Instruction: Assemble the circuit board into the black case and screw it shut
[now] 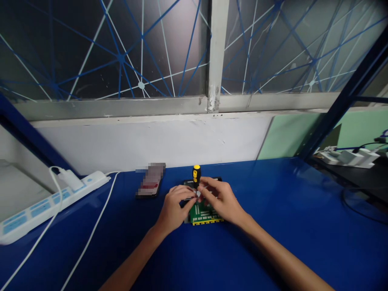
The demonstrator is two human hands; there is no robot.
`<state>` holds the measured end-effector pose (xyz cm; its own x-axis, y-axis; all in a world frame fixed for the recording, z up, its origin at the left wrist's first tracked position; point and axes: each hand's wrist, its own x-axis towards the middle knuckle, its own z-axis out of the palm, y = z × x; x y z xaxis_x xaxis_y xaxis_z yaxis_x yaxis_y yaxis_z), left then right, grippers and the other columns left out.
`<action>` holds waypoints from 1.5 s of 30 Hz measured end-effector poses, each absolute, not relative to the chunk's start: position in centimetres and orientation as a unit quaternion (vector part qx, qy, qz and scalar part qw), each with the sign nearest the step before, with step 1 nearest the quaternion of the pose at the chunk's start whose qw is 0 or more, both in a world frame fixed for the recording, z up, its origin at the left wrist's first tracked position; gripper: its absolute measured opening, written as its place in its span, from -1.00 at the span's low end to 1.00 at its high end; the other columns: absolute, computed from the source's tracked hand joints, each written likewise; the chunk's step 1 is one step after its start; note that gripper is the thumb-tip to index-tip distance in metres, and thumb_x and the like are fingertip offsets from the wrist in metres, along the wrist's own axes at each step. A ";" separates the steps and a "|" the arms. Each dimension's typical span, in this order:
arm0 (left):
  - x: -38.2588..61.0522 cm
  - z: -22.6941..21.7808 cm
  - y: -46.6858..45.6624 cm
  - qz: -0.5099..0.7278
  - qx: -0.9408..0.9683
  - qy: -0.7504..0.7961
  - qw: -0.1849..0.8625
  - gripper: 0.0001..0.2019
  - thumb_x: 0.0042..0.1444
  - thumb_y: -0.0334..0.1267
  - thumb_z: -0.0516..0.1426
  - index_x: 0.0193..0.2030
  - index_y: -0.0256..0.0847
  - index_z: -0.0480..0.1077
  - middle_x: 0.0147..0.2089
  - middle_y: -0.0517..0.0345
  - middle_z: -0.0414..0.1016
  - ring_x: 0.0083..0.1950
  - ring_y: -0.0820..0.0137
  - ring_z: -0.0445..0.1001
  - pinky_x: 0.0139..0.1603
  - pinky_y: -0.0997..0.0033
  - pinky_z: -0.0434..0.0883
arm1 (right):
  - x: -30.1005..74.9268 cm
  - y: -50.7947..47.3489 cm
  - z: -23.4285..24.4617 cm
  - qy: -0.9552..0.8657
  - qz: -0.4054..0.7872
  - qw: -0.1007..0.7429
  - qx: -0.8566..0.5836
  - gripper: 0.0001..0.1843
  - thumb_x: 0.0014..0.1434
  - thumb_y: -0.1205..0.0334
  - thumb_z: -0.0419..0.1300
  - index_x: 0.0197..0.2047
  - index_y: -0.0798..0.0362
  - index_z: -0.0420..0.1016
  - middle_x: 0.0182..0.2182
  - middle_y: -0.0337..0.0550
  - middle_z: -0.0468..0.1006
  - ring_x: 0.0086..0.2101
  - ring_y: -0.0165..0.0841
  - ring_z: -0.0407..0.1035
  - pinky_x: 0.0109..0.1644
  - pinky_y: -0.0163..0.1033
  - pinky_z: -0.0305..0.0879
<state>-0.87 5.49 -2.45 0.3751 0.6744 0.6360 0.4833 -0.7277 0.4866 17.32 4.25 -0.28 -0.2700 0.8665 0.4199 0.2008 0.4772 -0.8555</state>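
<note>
A screwdriver (197,174) with a black and yellow handle stands nearly upright over a green circuit board (198,213). My right hand (222,198) has its fingertips closed around the lower end of the handle. From the other side, my left hand (176,204) is pinched close to the shaft, just above the board. A small whitish bit shows between the two sets of fingertips, too small to name. Yellow connectors (208,222) line the board's near edge. The screwdriver's tip and much of the board are hidden by my fingers.
A phone-like slab (151,180), blurred out, lies left of the board on the blue table (273,242). Further left is a white power strip (51,206) with a plugged-in charger and trailing white cables. Black cable (360,216) curves at the right. A wall and window frame rise behind.
</note>
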 end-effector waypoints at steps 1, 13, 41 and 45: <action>-0.9 -2.5 5.5 0.436 0.820 0.355 0.107 -0.89 0.15 -0.33 0.16 -0.34 -0.17 0.53 -0.29 0.09 0.60 -0.18 0.26 0.55 -0.10 0.20 0.43 | 17.2 4.1 -0.2 -0.720 0.330 0.476 -0.382 -0.74 0.27 0.13 0.10 -0.05 0.06 0.46 -0.34 -0.14 0.56 -0.40 -0.36 0.48 -0.41 -0.29 0.38; -0.6 -3.2 5.2 0.399 0.835 0.366 0.103 -0.86 0.20 -0.38 0.12 -0.26 -0.14 0.52 -0.19 0.10 0.60 -0.07 0.24 0.51 0.00 0.15 0.36 | 17.0 3.8 0.1 -0.715 0.301 0.480 -0.410 -0.85 0.24 0.15 0.12 -0.27 0.06 0.40 -0.44 -0.19 0.49 -0.43 -0.37 0.43 -0.42 -0.30 0.37; -0.7 -2.9 4.9 0.389 0.845 0.359 0.082 -0.84 0.21 -0.42 0.06 -0.25 -0.18 0.47 -0.21 0.09 0.58 -0.06 0.25 0.49 0.04 0.12 0.31 | 16.4 3.6 -0.1 -0.717 0.281 0.471 -0.432 -0.76 0.30 0.13 0.06 -0.38 0.05 0.31 -0.46 -0.21 0.45 -0.43 -0.38 0.39 -0.40 -0.32 0.34; -0.8 -3.0 5.1 0.393 0.840 0.364 0.088 -0.84 0.18 -0.45 0.07 -0.30 -0.18 0.46 -0.24 0.10 0.58 -0.09 0.26 0.51 0.02 0.13 0.33 | 16.3 3.6 -0.1 -0.715 0.292 0.470 -0.427 -0.78 0.29 0.10 0.07 -0.34 0.03 0.28 -0.44 -0.23 0.44 -0.42 -0.38 0.41 -0.41 -0.33 0.35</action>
